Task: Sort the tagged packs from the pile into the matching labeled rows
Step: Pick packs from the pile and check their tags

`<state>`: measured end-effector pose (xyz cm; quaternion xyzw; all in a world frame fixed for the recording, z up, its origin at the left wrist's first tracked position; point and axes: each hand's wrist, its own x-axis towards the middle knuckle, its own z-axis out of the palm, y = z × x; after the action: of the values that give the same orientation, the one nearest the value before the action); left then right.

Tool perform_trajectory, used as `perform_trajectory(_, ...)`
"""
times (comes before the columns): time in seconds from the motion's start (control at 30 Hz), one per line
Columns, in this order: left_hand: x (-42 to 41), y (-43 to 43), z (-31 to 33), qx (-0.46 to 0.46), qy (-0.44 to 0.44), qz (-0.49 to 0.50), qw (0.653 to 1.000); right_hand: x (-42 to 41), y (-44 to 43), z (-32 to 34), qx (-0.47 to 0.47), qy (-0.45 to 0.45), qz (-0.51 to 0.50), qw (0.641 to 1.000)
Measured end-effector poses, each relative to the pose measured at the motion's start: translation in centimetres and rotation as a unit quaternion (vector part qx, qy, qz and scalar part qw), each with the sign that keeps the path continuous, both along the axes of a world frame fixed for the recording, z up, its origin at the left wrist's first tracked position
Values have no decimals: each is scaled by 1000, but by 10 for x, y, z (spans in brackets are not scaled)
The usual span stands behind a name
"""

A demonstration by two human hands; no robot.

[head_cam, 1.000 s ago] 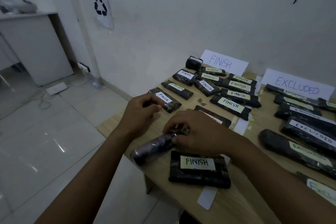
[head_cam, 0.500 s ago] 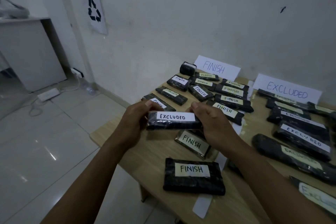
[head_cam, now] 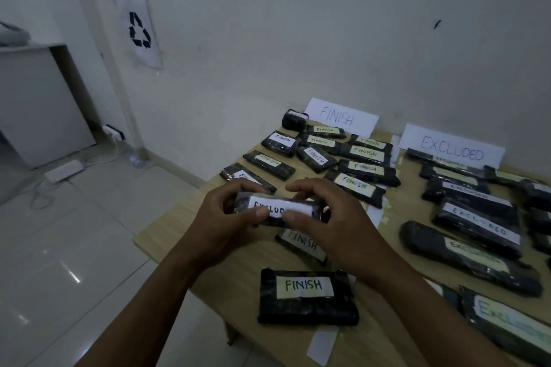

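Note:
A black pack tagged EXCLUDED [head_cam: 275, 208] is held above the wooden table [head_cam: 179, 226]. My left hand [head_cam: 220, 220] grips its left end and my right hand [head_cam: 331, 220] grips its right end, both thumbs over the tag. Just below it lies a pack tagged FINISH [head_cam: 301, 246], partly hidden by my right hand. A wider FINISH pack [head_cam: 307, 296] lies near the front edge. The FINISH sign [head_cam: 340, 117] heads a row of several FINISH packs [head_cam: 362, 155]. The EXCLUDED sign [head_cam: 451, 148] heads a row of several EXCLUDED packs [head_cam: 477, 225] on the right.
The table's left edge and front corner drop to a tiled floor [head_cam: 74, 247]. A power strip [head_cam: 64, 170] and cables lie on the floor by a white cabinet [head_cam: 38, 104]. A recycling sign [head_cam: 140, 30] hangs on the wall.
A second ago my hands were low on the table around a pack; they lifted it and turned its EXCLUDED tag up. Since half a second ago my thumbs slid over the tag.

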<state>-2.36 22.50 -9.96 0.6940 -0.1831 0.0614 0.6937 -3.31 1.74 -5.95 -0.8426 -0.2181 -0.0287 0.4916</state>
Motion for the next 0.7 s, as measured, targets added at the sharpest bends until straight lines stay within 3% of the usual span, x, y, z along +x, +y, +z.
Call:
perform_trajectory(0.2, 12, -34, 7, 8, -10, -71, 997, -42, -59, 19, -37, -10, -69, 997)
perform_trajectory(0.33, 14, -78, 28, 111, -88, -88, 986, -87, -107, 21, -31, -6, -137, 990)
perform_trajectory(0.43, 11, -121, 39, 217, -125, -103, 963, -118, -135, 12, -44, -2, -184, 982)
perform_trajectory(0.53, 9, -156, 37, 334, -204, -122, 912, -140, -147, -6, -93, -7, -219, 971)
perform_trajectory(0.7, 10, -173, 17, 386, -266, -105, 877, -158, -143, -38, -214, -15, -207, 955)
